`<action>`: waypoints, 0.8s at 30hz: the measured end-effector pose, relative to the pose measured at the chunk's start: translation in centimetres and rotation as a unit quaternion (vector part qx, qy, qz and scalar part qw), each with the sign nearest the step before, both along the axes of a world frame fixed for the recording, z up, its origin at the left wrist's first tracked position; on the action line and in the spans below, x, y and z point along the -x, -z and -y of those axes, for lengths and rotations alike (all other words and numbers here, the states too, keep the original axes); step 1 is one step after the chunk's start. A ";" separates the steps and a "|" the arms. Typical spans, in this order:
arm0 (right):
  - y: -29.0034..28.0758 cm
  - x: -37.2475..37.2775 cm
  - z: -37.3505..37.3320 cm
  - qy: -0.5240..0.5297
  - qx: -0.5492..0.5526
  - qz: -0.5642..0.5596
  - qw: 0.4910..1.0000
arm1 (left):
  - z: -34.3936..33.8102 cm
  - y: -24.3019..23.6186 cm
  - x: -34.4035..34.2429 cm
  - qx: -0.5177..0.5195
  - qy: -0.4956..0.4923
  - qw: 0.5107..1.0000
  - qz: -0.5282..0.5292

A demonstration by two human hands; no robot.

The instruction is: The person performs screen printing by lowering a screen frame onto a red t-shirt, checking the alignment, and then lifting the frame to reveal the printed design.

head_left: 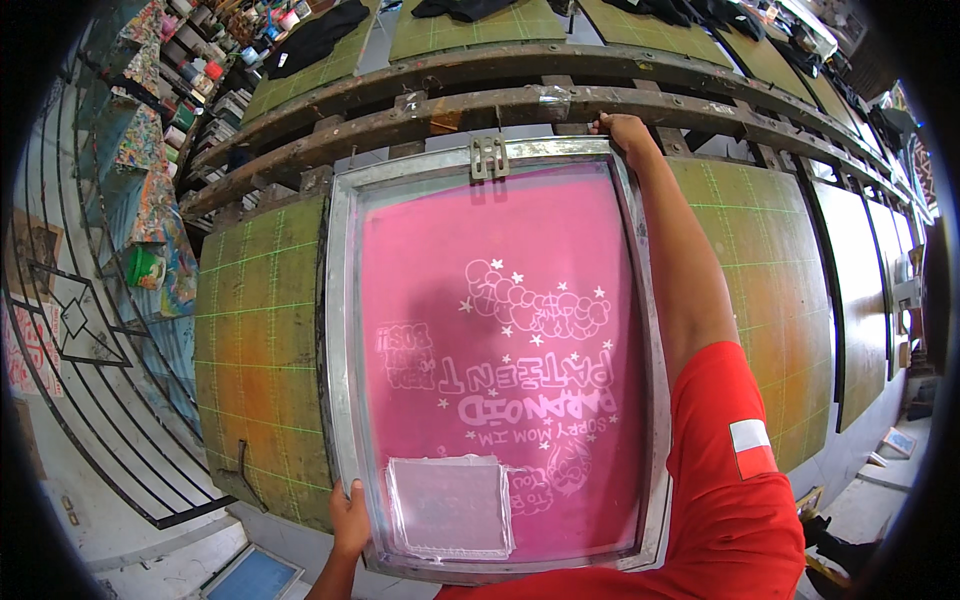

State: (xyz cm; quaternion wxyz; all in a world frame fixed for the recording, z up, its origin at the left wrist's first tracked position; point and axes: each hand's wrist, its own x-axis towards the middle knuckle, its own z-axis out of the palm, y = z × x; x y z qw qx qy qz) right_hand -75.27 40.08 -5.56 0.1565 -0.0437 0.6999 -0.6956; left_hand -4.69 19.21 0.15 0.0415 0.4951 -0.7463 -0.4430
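Note:
A screen printing frame with metal sides lies in front of me, over one of the boards. Its pink mesh carries pale upside-down lettering, stars and cartoon drawings. A whitish square patch is taped at the near left of the mesh. My left hand grips the near left side, thumb up along the metal. Reaching to the far right corner, my right hand is closed over the edge there, with some fingers hidden. A metal hinge plate sits on the far side.
Green-orange boards with grid lines flank the frame on the left and right. Beyond it run long wooden rails. Dark garments lie on the farther boards. At left are a black metal railing and a green tub.

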 end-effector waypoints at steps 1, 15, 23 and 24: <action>-0.2 -0.2 0.1 0.028 -0.087 -0.036 0.995 | -0.1 -0.3 0.2 0.004 -0.001 1.000 0.008; -5.3 -4.9 1.5 0.101 -0.488 -0.175 0.849 | 0.1 0.3 -0.5 -0.026 -0.005 0.999 -0.018; -5.0 -4.2 1.8 0.109 -0.463 -0.157 0.866 | 0.0 0.0 -0.3 -0.010 0.003 1.000 -0.023; -5.1 -4.3 1.9 0.102 -0.462 -0.157 0.867 | 0.0 0.0 -0.3 -0.009 0.003 1.000 -0.024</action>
